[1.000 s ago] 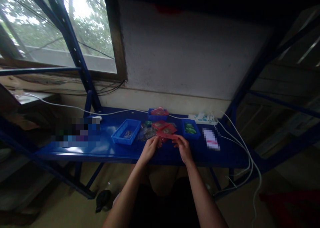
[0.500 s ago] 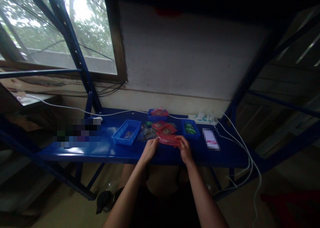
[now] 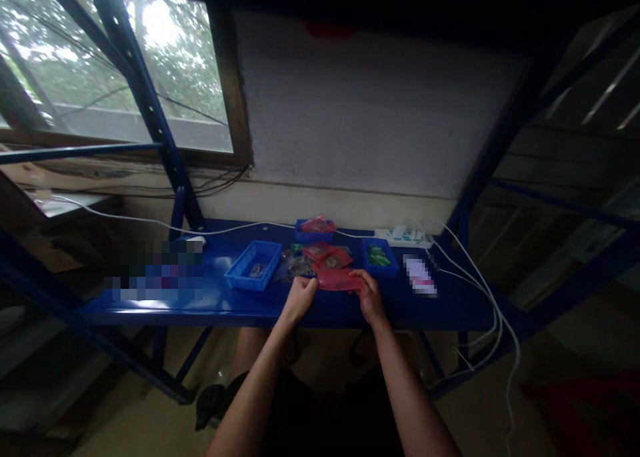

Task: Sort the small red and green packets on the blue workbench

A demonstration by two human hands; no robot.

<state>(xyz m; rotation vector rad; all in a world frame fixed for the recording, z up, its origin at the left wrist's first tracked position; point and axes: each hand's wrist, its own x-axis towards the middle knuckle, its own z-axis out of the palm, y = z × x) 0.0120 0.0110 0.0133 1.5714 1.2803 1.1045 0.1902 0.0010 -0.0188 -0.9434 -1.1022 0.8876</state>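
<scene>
A red see-through plastic bag (image 3: 337, 280) is stretched between my two hands, just above the near part of the blue table. My left hand (image 3: 301, 295) pinches its left end, fingers curled in. At the other end, my right hand (image 3: 369, 295) grips the bag with thumb and fingers. Right behind it lie more red bags (image 3: 333, 257) with something flat inside. Beside them, to the left, is a loose pile of small metallic-looking pieces and clear packets (image 3: 299, 265), too small to name.
A blue tray (image 3: 254, 265) with a few small items stands left of the pile. Another blue tray (image 3: 380, 257) holds green packets, and a third (image 3: 314, 230) at the back holds red bags. A power strip (image 3: 404, 237) with white cables lies along the wall.
The red bag sits a little flatter and more spread between my hands. Both hands stay in nearly the same place; the view has shifted slightly.
</scene>
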